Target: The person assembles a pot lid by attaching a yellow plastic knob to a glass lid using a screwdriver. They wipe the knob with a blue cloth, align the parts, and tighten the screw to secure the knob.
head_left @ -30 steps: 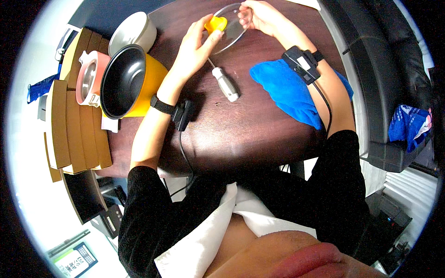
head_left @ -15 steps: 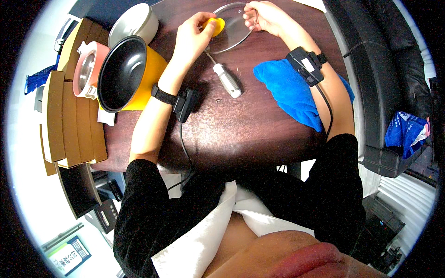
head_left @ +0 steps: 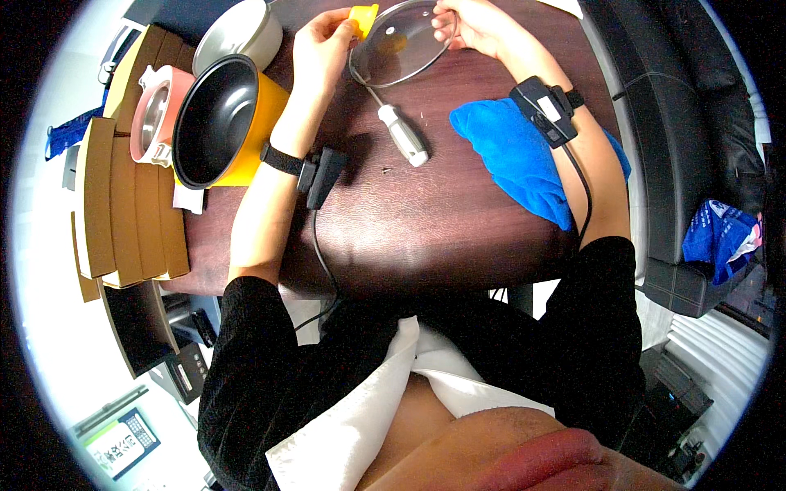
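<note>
In my left hand (head_left: 323, 41) is a yellow lid knob (head_left: 363, 22), pinched between thumb and fingers beside the left rim of a clear glass lid (head_left: 413, 59). A small hole shows in the glass, with a yellow reflection near it. My right hand (head_left: 475, 26) has its fingers closed on the lid's right rim. Just below the lid lies a screwdriver (head_left: 402, 135) with a grey and white handle; its shaft runs up toward the rim, and I cannot see its tip clearly.
To the left stand a yellow pot (head_left: 260, 123) with a black inside, a white pot (head_left: 266, 37) and a pink container (head_left: 168, 92), beside stacked cardboard boxes (head_left: 135, 196). A blue cloth (head_left: 512, 164) lies under my right forearm. A black sofa (head_left: 675, 164) flanks the brown table (head_left: 393, 229).
My left hand has moved the yellow knob up and left, from over the glass to the lid's left edge. The lid's middle is now uncovered; my right hand still holds its rim.
</note>
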`<state>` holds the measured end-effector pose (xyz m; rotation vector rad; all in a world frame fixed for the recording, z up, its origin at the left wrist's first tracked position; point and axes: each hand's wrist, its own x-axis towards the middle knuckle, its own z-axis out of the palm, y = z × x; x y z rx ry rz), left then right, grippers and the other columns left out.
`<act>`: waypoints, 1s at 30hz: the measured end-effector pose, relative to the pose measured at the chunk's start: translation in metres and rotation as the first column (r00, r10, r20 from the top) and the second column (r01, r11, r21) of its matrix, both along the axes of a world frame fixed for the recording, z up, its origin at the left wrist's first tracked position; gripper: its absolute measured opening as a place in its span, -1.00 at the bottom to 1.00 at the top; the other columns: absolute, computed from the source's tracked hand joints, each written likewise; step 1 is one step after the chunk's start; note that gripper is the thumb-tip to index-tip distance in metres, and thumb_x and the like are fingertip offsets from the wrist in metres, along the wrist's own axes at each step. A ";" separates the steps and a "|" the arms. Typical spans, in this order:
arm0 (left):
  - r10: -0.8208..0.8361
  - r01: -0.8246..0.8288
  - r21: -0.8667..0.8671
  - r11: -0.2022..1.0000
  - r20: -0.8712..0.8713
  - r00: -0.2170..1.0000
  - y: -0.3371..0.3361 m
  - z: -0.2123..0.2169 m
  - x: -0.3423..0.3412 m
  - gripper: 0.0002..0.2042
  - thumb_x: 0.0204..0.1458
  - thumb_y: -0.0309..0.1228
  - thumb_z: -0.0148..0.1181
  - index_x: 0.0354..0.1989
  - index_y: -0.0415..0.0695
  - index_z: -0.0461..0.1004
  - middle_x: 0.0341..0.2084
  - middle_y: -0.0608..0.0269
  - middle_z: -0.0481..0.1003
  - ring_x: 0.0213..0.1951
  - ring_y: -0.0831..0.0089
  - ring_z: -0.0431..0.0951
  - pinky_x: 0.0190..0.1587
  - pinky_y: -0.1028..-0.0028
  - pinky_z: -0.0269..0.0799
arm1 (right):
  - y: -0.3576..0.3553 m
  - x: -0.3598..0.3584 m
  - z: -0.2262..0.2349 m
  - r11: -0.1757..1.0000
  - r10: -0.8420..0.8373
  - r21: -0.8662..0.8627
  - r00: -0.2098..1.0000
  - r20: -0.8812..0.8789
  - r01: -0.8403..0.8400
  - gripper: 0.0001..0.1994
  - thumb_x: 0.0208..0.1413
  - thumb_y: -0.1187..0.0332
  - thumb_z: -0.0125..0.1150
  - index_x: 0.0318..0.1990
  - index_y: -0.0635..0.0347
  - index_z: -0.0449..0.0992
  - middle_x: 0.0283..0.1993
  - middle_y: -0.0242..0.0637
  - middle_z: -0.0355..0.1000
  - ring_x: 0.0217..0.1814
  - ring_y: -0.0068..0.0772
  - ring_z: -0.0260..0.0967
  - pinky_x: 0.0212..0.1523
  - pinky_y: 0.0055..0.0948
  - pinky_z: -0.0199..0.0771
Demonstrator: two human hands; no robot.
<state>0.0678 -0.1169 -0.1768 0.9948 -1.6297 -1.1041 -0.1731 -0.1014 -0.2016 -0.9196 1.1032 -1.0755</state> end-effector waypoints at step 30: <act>-0.060 0.145 0.328 0.933 -0.257 0.964 0.001 0.006 0.002 -0.79 0.06 -0.46 0.03 -0.15 -0.28 0.42 -0.24 0.18 0.47 -0.20 0.43 0.47 -0.11 0.50 0.40 | 0.021 0.021 0.035 0.999 0.045 -0.020 0.900 0.435 -0.040 -0.80 0.10 0.27 -0.06 -0.39 0.22 0.35 -0.45 -0.16 0.41 -0.41 -0.22 0.45 -0.62 -0.54 0.39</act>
